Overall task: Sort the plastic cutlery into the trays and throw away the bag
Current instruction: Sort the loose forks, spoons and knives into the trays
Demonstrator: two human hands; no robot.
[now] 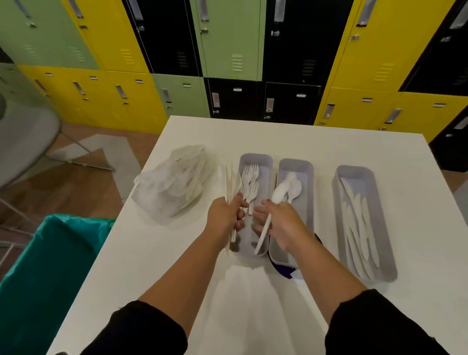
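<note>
A white plastic spoon (271, 212) is pinched in the right hand (282, 223), its bowl over the middle tray (309, 170) and its handle slanting down toward the near end of the left tray (267, 162). The left hand (225, 216) grips a bundle of white cutlery (231, 185) just left of that tray, the pieces fanning upward. Forks (250, 183) lie in the left tray, spoons (293, 187) in the middle one, and knives (360, 227) in the right tray (385, 266), which stands apart from the other two. The clear plastic bag (173, 185), with cutlery still inside, lies on the white table (337, 144) to the left of the trays. A bin with a green liner (46, 262) stands beside the table's left edge. Coloured lockers (234, 41) line the wall behind.
</note>
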